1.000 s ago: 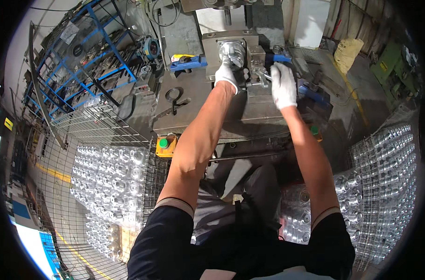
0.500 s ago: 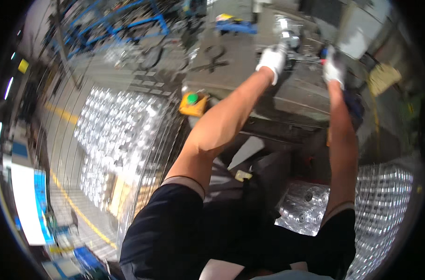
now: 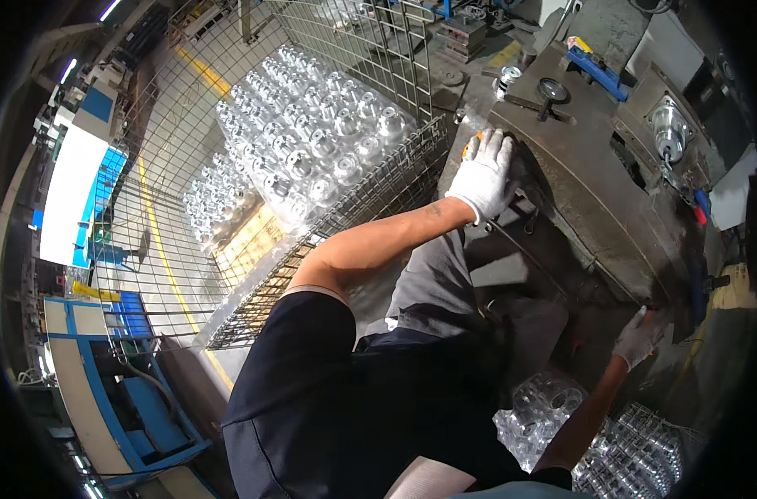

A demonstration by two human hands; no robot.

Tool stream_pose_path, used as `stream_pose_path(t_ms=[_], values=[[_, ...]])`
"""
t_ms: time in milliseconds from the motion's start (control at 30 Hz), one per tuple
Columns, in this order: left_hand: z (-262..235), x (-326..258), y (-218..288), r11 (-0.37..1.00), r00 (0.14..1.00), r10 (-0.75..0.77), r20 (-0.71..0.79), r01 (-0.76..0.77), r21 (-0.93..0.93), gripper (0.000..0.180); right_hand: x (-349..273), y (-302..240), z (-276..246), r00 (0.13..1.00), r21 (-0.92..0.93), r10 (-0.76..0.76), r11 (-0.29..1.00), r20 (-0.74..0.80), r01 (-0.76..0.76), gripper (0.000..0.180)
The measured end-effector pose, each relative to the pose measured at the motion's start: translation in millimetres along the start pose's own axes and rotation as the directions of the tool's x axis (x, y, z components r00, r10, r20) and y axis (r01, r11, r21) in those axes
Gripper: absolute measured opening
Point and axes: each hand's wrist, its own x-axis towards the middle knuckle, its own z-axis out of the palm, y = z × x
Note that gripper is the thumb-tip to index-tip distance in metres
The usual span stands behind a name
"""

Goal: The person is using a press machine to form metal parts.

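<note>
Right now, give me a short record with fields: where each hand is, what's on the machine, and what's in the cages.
left hand: white glove, flat on the machine table's near edge
right hand: white glove, low beside the machine, nothing seen in it
on machine: shiny metal part in a fixture
left wire cage: rows of shiny metal parts
lower right basket: more such parts

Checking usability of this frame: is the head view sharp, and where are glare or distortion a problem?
Head view: mostly sharp, no evident motion blur; the left hand on the machine table is crisp. Glare sparkles off the shiny metal parts in the wire cage. Fisheye bends the cage bars; the rim is black, and the right hand sits in shadow.
</note>
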Motion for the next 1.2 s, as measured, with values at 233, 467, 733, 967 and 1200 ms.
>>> stream_pose_path(t_ms=[233, 467, 733, 967, 1200], values=[[-5, 3, -1, 0.997, 0.993, 0.039, 0.107, -0.045, 0.057, 0.068, -2, 4, -5, 0.998, 0.032, 0.036, 0.999, 0.044, -0.038, 0.058], [5, 15, 45, 0.974, 0.981, 0.191, 0.042, -0.184, -0.136, 0.075, 9, -39, -33, 0.984, 0.384, -0.057, 0.916, -0.166, 0.118, 0.059], [48, 22, 82, 0.95, 0.974, 0.208, 0.095, -0.178, -0.257, 0.081, 20, -68, -23, 0.995, 0.391, -0.027, 0.918, -0.093, 0.062, 0.067], [51, 19, 80, 0.945, 0.975, 0.194, 0.105, -0.157, -0.287, 0.08, 24, -76, -42, 0.998, 0.392, 0.007, 0.92, -0.06, 0.017, 0.065], [49, 21, 82, 0.949, 0.975, 0.183, 0.126, -0.142, -0.28, 0.08, 119, -79, -69, 0.934, 0.489, 0.003, 0.853, -0.356, 0.184, 0.049]])
